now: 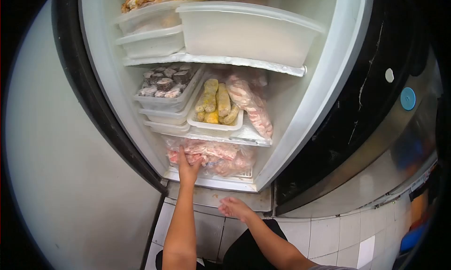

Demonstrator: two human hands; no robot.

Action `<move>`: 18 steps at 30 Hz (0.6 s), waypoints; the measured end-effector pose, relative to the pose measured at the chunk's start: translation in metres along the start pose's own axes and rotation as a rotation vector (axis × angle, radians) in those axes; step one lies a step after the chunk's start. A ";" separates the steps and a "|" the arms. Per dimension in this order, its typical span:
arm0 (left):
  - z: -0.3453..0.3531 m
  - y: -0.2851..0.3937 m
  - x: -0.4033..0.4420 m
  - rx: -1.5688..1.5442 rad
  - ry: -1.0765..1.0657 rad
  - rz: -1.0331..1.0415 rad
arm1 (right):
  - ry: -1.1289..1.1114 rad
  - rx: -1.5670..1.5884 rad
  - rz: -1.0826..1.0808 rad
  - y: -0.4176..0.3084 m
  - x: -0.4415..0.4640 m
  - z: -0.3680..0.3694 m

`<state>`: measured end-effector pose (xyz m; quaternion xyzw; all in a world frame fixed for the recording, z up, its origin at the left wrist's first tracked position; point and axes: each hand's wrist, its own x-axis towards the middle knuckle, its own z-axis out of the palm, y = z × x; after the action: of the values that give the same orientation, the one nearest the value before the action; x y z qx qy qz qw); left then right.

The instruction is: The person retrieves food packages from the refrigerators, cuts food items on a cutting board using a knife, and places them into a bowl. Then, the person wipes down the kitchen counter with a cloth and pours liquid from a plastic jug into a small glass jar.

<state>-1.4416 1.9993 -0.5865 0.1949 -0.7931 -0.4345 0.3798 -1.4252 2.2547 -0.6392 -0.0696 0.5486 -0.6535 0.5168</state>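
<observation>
My left hand (189,170) reaches into the bottom of an upright freezer and touches clear plastic bags of frozen meat (221,150). Its thumb and fingers are spread against the front of the bagged meat, which is pink and white. Outside, in front of the freezer's lower sill (225,183), my right hand (235,209) hangs with loosely bent fingers and nothing seen in them. The back of the bottom compartment is hidden by the bags and the shelf above.
The middle shelf holds stacked containers with dark-wrapped rolls (164,84), a white tray of yellow rolls (213,103) and a bag of meat pieces (249,101). A large white tub (249,35) stands above. The freezer door (80,143) is swung open leftward over a tiled floor (324,232).
</observation>
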 end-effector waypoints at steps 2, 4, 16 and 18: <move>0.001 0.011 -0.005 0.063 0.045 0.042 | 0.073 0.041 0.063 0.015 -0.022 -0.004; 0.000 0.030 -0.015 0.123 0.165 -0.002 | 0.117 0.031 0.045 0.017 -0.032 -0.013; -0.059 0.047 -0.061 -0.047 0.114 -0.098 | 0.361 -0.055 -0.285 -0.054 -0.053 -0.021; -0.076 0.045 -0.079 -0.079 0.127 -0.147 | 0.470 -0.303 -0.566 -0.071 -0.048 -0.014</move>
<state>-1.3321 2.0331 -0.5580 0.2645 -0.7331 -0.4789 0.4040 -1.4552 2.2904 -0.5656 -0.1421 0.7013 -0.6798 0.1606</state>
